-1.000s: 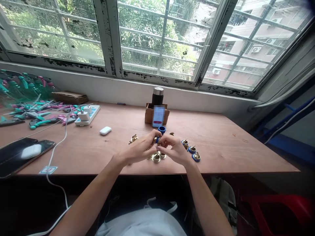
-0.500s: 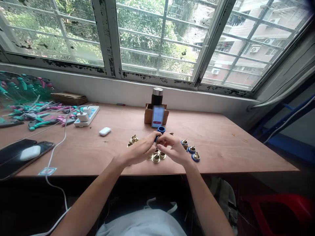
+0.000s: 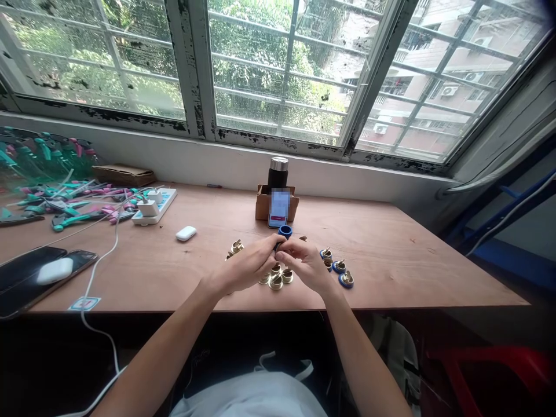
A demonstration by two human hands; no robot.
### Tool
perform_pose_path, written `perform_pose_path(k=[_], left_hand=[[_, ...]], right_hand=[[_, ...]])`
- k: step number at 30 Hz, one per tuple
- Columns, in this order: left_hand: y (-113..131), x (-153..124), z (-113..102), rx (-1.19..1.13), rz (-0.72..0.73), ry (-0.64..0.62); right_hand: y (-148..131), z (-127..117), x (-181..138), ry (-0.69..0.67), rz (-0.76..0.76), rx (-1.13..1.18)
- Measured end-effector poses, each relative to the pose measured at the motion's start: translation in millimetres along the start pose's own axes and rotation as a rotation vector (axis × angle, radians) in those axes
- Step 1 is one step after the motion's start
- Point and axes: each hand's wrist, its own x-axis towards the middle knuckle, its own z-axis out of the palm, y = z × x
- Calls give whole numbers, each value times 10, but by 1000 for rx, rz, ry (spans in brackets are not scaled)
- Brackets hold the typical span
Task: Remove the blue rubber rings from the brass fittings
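Note:
My left hand [image 3: 249,260] and my right hand [image 3: 304,262] meet over the middle of the table, fingers closed in a pinch. Between the fingertips is a small dark blue fitting, mostly hidden by the fingers. Just beyond them shows a round blue ring [image 3: 285,231] with an open centre; whether the fingers touch it I cannot tell. Several gold-coloured metal fittings [image 3: 275,281] lie under and between the hands. Left of my left hand are more gold fittings [image 3: 237,246], partly covered. Gold fittings with blue rings [image 3: 346,279] lie right of my right hand.
A phone [image 3: 278,207] leans on a cardboard box [image 3: 262,204] holding a black bottle [image 3: 278,175]. Leftward are a white earphone case [image 3: 186,233], a power strip [image 3: 163,205], pliers [image 3: 76,219] and a dark phone [image 3: 26,278]. A white cable [image 3: 93,266] hangs over the front edge.
The hands stay together in nearly the same spot, with the fingers shifted slightly around the small fitting. The whole view has moved a few pixels; the other things lie as before.

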Motion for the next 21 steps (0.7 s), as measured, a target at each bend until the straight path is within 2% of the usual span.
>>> perform_pose_path(k=[5, 10, 14, 21], left_hand=[[10, 1, 2, 67, -12, 9], [13, 34, 42, 125, -5, 76], [10, 26, 12, 84, 29, 93], [-13, -51, -109, -69, -20, -69]], right_hand=[[42, 33, 3, 64, 42, 19], [17, 71, 12, 93, 97, 111], [2, 69, 3, 86, 52, 95], [-44, 8, -20, 36, -39, -84]])
